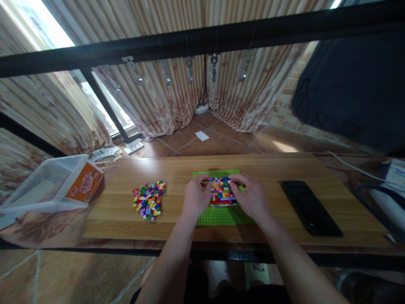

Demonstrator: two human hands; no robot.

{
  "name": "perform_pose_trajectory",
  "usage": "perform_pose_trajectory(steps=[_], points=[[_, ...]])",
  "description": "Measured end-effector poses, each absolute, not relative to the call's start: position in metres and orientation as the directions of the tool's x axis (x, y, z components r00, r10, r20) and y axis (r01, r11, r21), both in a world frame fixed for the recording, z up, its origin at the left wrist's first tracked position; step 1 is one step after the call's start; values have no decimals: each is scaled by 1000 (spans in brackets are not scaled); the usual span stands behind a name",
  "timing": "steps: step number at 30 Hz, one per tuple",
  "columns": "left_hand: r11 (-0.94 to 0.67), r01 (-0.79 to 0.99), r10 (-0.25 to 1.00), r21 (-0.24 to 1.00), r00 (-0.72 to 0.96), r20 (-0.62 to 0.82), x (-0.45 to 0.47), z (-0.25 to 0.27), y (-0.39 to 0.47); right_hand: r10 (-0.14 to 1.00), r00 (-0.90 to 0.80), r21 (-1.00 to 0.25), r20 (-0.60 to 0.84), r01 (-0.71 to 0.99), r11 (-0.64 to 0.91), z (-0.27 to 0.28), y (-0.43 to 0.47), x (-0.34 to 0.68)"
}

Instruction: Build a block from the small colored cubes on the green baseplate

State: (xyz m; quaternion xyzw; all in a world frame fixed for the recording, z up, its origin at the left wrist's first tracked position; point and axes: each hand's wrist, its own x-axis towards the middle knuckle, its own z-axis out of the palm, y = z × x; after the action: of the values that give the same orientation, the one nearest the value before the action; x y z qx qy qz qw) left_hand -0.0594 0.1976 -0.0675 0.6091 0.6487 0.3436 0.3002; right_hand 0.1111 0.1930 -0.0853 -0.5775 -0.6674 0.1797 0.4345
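Observation:
A low block of many-coloured building bricks (222,191) sits on a green studded baseplate (223,217) in front of me. My left hand (198,194) is closed at the block's left side, with thumb and fingertips at its far left corner. On the opposite side, my right hand (249,194) pinches at the far right corner. The fingertips are small and partly hidden, so any single brick between them does not show. To the left of the baseplate lies a loose pile of small coloured bricks (148,200).
Everything stands on a wooden board (177,169). A black smartphone (311,208) lies to the right. At far left is a clear plastic box (47,181) with an orange label. A dark metal bar (177,45) with hanging hooks crosses beyond the board, before striped curtains (164,97).

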Motion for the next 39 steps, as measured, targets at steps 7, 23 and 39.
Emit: perform_pose_trajectory(steps=[7,23,39], points=[[15,592,998,806,-64,28,-59,-68,196,931,62,-690,359,690,220,-85,192,107],[-3,568,998,823,-55,42,-59,-70,195,944,150,-777,295,613,145,-83,193,110],[-8,578,997,816,-54,48,-58,-70,194,956,219,-862,195,504,60,-102,208,112]])
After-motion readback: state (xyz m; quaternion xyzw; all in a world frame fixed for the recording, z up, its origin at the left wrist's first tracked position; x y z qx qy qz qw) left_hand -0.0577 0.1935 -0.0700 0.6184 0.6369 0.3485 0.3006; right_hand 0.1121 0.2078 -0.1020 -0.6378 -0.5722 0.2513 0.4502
